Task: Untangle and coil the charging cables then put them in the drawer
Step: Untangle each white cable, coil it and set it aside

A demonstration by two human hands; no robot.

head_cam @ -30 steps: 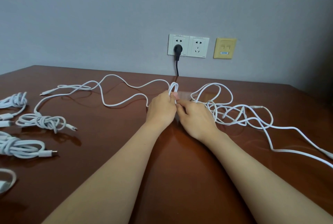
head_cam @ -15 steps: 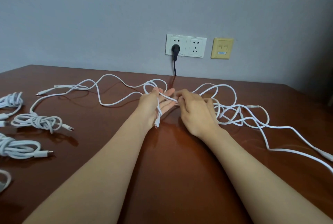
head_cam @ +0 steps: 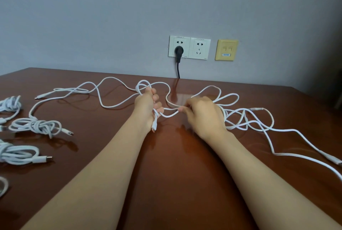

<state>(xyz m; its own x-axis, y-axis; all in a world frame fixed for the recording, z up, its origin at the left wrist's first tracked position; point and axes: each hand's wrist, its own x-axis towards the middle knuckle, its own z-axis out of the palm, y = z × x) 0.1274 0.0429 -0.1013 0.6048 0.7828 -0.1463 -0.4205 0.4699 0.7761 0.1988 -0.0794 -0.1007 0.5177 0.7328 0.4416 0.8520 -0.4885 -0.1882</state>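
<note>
Since the previous half-second, the left hand has closed from a flat, upturned palm into a curled grip, and the two hands have drawn slightly apart. The left hand grips a small loop of the long white charging cable, with the cable's connector end hanging below the fist. The right hand pinches the same cable at its fingertips, centre frame. Beyond it, loose white cable loops lie tangled at centre right on the polished reddish-brown wooden worktop. Three coiled white cable bundles lie at the left edge. A black plug sits in the white wall socket behind.
</note>
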